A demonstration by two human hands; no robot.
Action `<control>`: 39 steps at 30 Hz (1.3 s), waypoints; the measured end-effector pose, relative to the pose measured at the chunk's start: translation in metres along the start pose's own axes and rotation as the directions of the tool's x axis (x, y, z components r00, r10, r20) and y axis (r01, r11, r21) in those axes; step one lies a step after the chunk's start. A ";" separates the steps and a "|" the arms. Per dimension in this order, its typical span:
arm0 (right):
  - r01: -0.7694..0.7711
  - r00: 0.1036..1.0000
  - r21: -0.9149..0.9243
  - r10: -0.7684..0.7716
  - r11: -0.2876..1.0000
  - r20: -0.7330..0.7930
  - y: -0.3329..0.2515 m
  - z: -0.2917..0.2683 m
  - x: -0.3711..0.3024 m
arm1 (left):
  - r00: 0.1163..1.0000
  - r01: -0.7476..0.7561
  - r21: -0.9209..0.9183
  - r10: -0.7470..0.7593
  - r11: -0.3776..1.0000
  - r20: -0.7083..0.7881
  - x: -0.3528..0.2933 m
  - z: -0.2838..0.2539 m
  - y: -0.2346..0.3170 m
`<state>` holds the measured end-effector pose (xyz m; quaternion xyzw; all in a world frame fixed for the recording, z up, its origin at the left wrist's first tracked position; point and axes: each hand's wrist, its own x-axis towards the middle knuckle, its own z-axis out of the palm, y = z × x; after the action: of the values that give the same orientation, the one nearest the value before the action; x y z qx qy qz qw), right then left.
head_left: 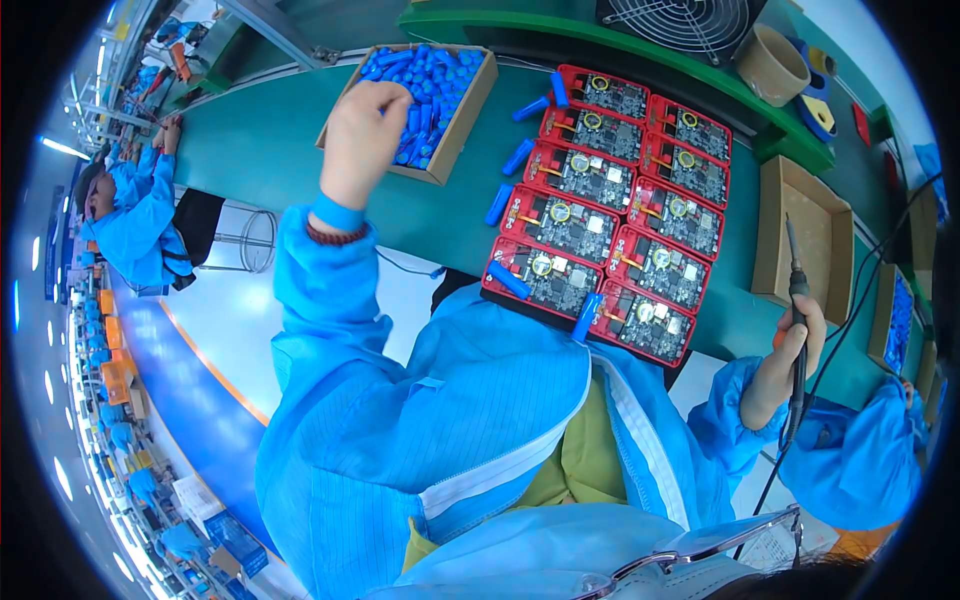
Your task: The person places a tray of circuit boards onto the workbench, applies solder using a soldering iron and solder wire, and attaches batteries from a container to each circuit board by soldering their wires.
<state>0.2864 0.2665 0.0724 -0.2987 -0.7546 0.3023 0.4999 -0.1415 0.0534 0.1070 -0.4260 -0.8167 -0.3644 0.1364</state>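
My left hand (362, 140) is over a cardboard box (467, 118) heaped with blue cylindrical battery cells (432, 85). Its fingers are curled closed, and whatever they hold is hidden. My right hand (785, 362) grips a soldering iron (798, 285) by its handle, tip pointing up and away from me. Between the hands, red plastic cases (520, 258) with circuit boards (575, 232) inside lie in two columns. Several loose blue cells, such as one cell (497, 205), lie along the left column's edge. Two more cells, including one upright-leaning cell (588, 316), rest on the nearest cases.
A shallow cardboard box (775, 215) stands right of the cases. Behind are a green shelf edge (600, 55), a fan (680, 25) and a tan round container (773, 62). A dark cable (850, 325) runs at the right. Co-workers sit at far left (140, 225) and right (855, 455).
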 end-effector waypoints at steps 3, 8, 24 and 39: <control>0.034 0.999 -0.081 -0.033 0.996 0.014 -0.004 0.002 0.003 | 0.990 -0.033 0.148 0.013 0.988 0.140 0.017 -0.004 -0.029; -0.063 0.998 -0.095 0.061 0.993 -0.025 -0.006 -0.002 0.000 | 0.908 -0.108 0.299 -0.029 0.948 0.419 0.024 0.005 -0.053; -0.056 0.994 0.015 0.054 0.998 0.093 -0.014 0.016 0.002 | 0.902 -0.090 0.163 0.012 0.983 0.431 -0.018 -0.008 -0.022; -0.167 0.903 0.348 0.002 0.922 0.429 -0.067 0.069 0.016 | 0.683 0.229 -0.599 0.312 0.767 0.660 -0.040 0.036 0.150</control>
<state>0.2064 0.2251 0.1101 -0.1581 -0.7582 0.5205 0.3594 0.0046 0.1107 0.1322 -0.5742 -0.6156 -0.4156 -0.3443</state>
